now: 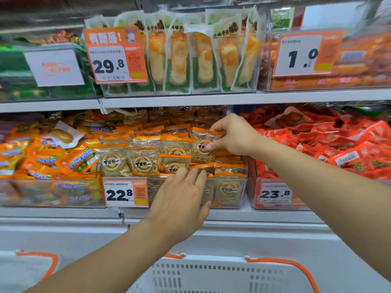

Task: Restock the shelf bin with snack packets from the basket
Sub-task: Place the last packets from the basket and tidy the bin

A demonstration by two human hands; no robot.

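Observation:
A clear shelf bin point(229, 194) with a 22.8 price tag holds several clear snack packets with orange tops point(143, 161). My right hand point(231, 136) pinches one such snack packet point(203, 148) upright over the right part of the bin. My left hand point(182, 193) reaches to the bin's front rim, its straight fingers touching the packets there. The white basket point(222, 273) with orange handles sits below, at the bottom of the view; its inside is hidden.
An orange-packet bin point(48, 161) stands to the left and a red-packet bin point(338, 144) to the right. The upper shelf point(190, 98) carries upright white packets. A second white basket point(27, 269) shows at bottom left.

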